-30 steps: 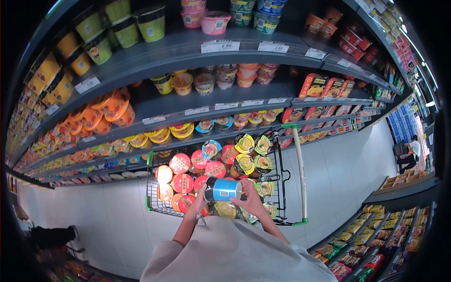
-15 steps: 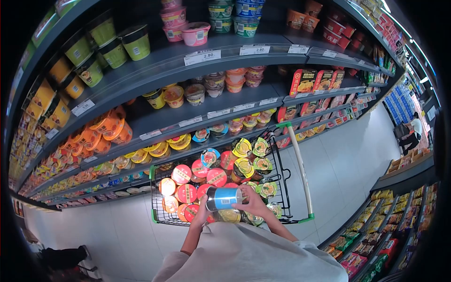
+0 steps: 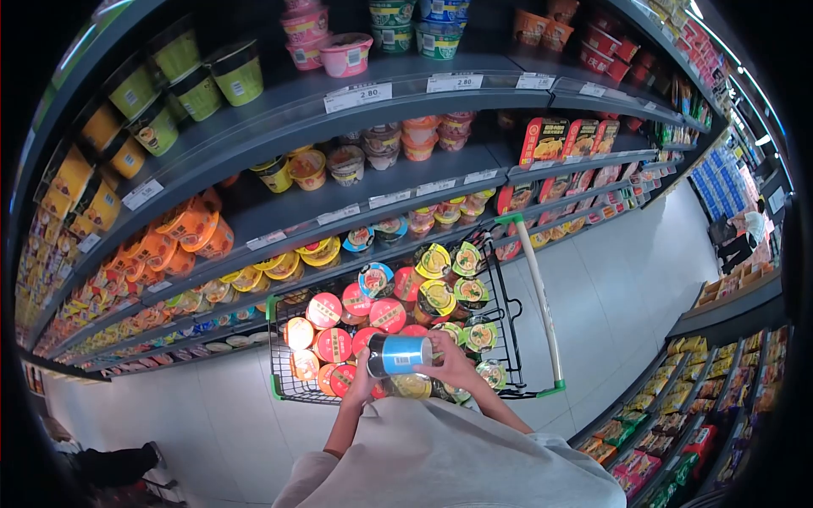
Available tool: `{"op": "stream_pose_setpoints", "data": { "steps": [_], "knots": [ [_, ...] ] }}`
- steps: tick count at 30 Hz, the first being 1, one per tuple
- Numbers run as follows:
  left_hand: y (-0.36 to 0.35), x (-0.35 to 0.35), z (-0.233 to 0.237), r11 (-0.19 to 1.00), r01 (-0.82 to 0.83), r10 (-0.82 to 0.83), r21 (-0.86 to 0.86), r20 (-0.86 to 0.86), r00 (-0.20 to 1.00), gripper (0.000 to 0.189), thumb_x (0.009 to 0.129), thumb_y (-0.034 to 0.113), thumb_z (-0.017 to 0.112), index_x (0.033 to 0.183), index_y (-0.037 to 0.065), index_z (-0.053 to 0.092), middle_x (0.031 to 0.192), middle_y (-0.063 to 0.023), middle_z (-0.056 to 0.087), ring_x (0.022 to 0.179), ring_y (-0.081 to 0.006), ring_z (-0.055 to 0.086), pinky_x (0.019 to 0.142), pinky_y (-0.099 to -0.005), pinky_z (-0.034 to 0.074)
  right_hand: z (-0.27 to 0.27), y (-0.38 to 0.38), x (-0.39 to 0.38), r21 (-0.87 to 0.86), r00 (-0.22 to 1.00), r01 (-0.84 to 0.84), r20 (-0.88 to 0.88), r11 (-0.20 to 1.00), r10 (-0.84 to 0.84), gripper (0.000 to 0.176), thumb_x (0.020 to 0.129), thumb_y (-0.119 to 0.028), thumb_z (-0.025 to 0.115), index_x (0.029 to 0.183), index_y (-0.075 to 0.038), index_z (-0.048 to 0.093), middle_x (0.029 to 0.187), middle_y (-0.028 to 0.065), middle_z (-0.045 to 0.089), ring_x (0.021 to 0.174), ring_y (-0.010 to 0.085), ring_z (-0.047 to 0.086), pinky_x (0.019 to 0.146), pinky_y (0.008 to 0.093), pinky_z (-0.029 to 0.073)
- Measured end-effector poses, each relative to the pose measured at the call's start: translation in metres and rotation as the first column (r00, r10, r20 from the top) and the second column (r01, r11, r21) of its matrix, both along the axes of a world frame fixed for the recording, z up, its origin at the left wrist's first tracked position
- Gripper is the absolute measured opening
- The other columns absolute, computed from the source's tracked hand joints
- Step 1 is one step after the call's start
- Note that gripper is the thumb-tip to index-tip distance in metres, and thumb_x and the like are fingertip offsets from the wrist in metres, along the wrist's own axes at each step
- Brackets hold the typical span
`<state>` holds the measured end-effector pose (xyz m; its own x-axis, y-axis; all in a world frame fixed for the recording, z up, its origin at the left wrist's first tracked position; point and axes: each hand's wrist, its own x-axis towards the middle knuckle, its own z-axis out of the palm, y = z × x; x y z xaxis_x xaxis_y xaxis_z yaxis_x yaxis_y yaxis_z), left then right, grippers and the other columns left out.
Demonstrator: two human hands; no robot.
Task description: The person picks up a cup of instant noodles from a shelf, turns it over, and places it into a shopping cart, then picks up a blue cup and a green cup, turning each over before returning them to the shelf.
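A blue and black cup (image 3: 398,356) lies on its side between both hands, above the near edge of a shopping cart (image 3: 552,339). My left hand (image 3: 362,381) is wrapped round its dark left end. My right hand (image 3: 447,360) grips its right end, fingers round the rim. Below them the cart holds several instant-noodle cups: red-lidded ones (image 3: 334,345) at the left, yellow-lidded ones (image 3: 433,261) and green-lidded ones (image 3: 472,292) at the right, and a blue-lidded one (image 3: 375,279) at the back.
A long shelf (image 3: 339,97) of noodle cups and bowls curves behind the cart. Lower shelves of packets (image 3: 673,406) stand at the right. A person (image 3: 745,233) is at the far right. Something dark with wheels or bars (image 3: 118,466) sits at the lower left.
The view has shifted slightly, so the shelf and cart sit a little further left and up. Both hands still hold the cup, which looks almost the same.
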<state>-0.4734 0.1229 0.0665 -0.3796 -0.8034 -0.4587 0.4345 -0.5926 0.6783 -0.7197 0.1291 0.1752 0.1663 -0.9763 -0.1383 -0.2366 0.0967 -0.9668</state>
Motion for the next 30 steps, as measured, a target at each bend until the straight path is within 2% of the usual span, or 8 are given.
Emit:
{"op": "stream_pose_setpoints", "data": {
  "steps": [2, 5, 12, 15, 18, 21, 30],
  "knots": [
    [-0.001, 0.0, 0.001, 1.0, 0.012, -0.012, -0.003, 0.004, 1.0, 0.069, 0.103, 0.061, 0.025, 0.147, 0.011, 0.042, 0.138, -0.0111, 0.056, 0.127, -0.0268, 0.056, 0.103, -0.0483, 0.047, -0.004, -0.001, -0.001, 0.02, 1.0, -0.01, 0.014, 1.0, 0.01, 0.077, 0.075, -0.026, 0.088, 0.132, 0.0, 0.044, 0.125, 0.0155, 0.055, 0.113, 0.0252, 0.058, 0.094, 0.0388, 0.052],
    [-0.001, -0.003, 0.024, 0.998, -0.03, 0.031, 0.061, -0.022, 0.999, 0.063, 0.105, 0.055, 0.034, 0.142, 0.006, 0.044, 0.135, -0.0123, 0.057, 0.125, -0.0231, 0.056, 0.109, -0.0441, 0.042, -0.002, -0.001, -0.003, 0.055, 0.999, -0.013, 0.038, 0.998, 0.011, 0.076, 0.075, -0.026, 0.088, 0.132, 0.0, 0.044, 0.125, 0.015, 0.055, 0.113, 0.0253, 0.058, 0.091, 0.0386, 0.053],
    [-0.001, -0.004, 0.026, 0.998, -0.015, 0.018, 0.065, -0.039, 0.999, 0.063, 0.106, 0.053, 0.032, 0.144, 0.005, 0.043, 0.136, -0.0123, 0.057, 0.126, -0.0229, 0.056, 0.11, -0.0428, 0.041, -0.002, -0.002, -0.005, 0.095, 0.997, -0.008, 0.08, 0.995, 0.001, 0.075, 0.077, -0.026, 0.087, 0.135, -0.002, 0.046, 0.127, 0.0131, 0.054, 0.114, 0.0265, 0.057, 0.09, 0.0384, 0.054],
    [-0.001, -0.004, 0.026, 0.996, -0.023, 0.027, 0.083, -0.039, 0.999, 0.062, 0.106, 0.052, 0.032, 0.144, 0.004, 0.044, 0.135, -0.0123, 0.057, 0.126, -0.0229, 0.055, 0.11, -0.0419, 0.04, -0.014, -0.002, -0.006, 0.007, 0.999, -0.033, 0.011, 0.999, 0.033, 0.08, 0.076, -0.021, 0.088, 0.138, -0.005, 0.04, 0.128, 0.0098, 0.056, 0.109, 0.0199, 0.061, 0.079, 0.0318, 0.056],
    [-0.001, -0.004, 0.033, 0.996, -0.032, 0.034, 0.086, -0.016, 0.999, 0.062, 0.106, 0.052, 0.032, 0.142, 0.005, 0.046, 0.134, -0.0123, 0.058, 0.125, -0.0229, 0.056, 0.11, -0.0413, 0.04, -0.012, 0.0, -0.005, 0.005, 1.0, -0.03, -0.007, 1.0, 0.03, 0.079, 0.076, -0.021, 0.087, 0.138, -0.005, 0.041, 0.128, 0.0097, 0.056, 0.109, 0.0199, 0.061, 0.077, 0.0314, 0.056],
    [-0.002, -0.006, 0.038, 0.997, -0.043, 0.043, 0.071, 0.003, 0.999, 0.063, 0.105, 0.054, 0.031, 0.14, 0.005, 0.048, 0.133, -0.0121, 0.059, 0.123, -0.023, 0.057, 0.109, -0.041, 0.042, -0.007, 0.0, -0.003, 0.028, 0.999, -0.005, 0.047, 1.0, 0.004, 0.079, 0.077, -0.021, 0.087, 0.138, -0.006, 0.041, 0.127, 0.0095, 0.055, 0.11, 0.0195, 0.06, 0.077, 0.0314, 0.056],
    [-0.001, -0.01, 0.042, 0.997, -0.054, 0.054, 0.049, -0.011, 0.998, 0.064, 0.104, 0.056, 0.031, 0.139, 0.005, 0.05, 0.131, -0.0123, 0.061, 0.121, -0.0235, 0.059, 0.108, -0.0404, 0.043, -0.002, 0.001, -0.001, 0.004, 0.999, -0.005, 0.044, 1.0, 0.005, 0.08, 0.077, -0.022, 0.087, 0.139, -0.005, 0.039, 0.129, 0.0095, 0.054, 0.111, 0.02, 0.059, 0.078, 0.0321, 0.056]
  ]
}}
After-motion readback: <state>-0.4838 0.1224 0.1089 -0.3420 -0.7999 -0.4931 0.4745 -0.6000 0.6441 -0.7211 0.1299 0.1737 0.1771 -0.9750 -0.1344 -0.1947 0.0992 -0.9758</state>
